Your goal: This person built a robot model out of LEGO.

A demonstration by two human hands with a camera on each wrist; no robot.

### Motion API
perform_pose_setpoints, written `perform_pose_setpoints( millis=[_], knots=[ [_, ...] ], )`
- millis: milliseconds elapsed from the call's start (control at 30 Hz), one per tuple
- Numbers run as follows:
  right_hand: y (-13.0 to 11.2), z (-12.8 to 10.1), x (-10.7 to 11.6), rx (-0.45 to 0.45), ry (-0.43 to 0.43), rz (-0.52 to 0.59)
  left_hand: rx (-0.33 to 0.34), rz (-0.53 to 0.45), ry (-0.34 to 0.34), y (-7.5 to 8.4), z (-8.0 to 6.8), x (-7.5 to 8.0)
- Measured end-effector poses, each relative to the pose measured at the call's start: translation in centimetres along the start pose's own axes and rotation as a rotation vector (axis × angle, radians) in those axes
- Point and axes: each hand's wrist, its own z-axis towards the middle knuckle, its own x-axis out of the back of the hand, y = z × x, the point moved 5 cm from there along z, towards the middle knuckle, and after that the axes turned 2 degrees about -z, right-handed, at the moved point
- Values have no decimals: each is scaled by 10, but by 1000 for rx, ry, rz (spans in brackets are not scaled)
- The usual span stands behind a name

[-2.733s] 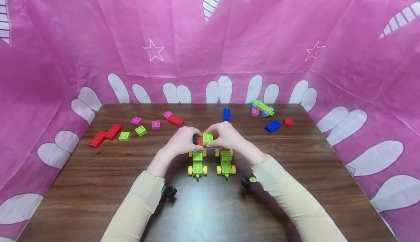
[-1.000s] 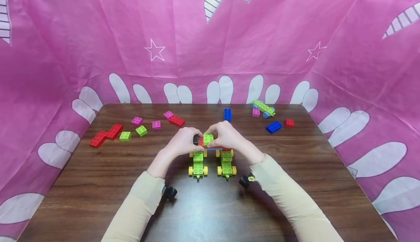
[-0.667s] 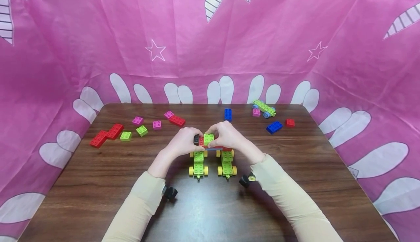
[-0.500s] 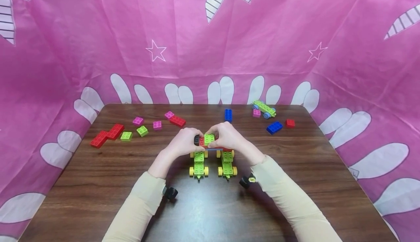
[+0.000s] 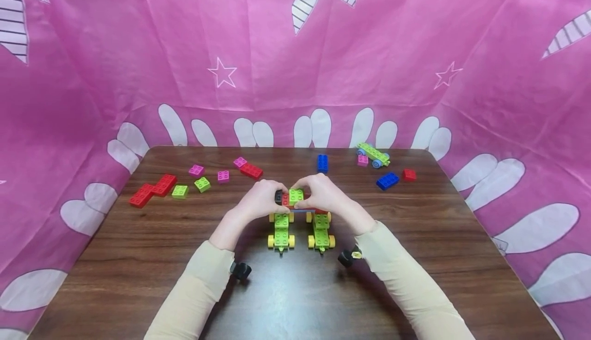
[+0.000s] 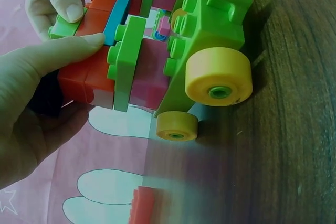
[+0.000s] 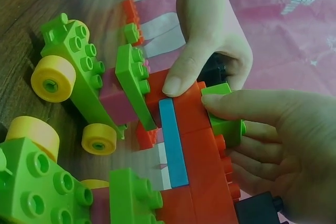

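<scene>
Green brick (image 5: 296, 195) — between both hands (image 5: 292, 199)

Hands (image 5: 295, 199) on brick stack (image 5: 295, 197), wheeled carts (image 5: 300, 231) before it, table (image 5: 138, 258) beneath

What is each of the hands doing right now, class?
Left hand: curled round the left end of the brick build, gripping it.
Right hand: pinching the green brick on top.

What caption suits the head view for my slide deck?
Both hands, left hand and right hand, pinch a green brick atop a red-brick span across two green wheeled carts.
</scene>
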Motion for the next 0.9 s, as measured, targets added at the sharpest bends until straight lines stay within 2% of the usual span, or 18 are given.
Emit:
perform_pose_setpoints(
  millis=[133, 367, 700, 900],
  knots=[
    [1, -3, 0, 34, 10, -10, 7, -27, 9, 0, -1, -1],
    [-1, -7, 0, 104, 48, -43, -33, -16, 51, 2, -6, 0],
    [7, -14, 8, 83, 80, -15, -88, -24, 84, 12, -15, 15],
    [19, -22, 15, 83, 130, 31, -116, -2, 151, 12, -22, 26]
  ],
)
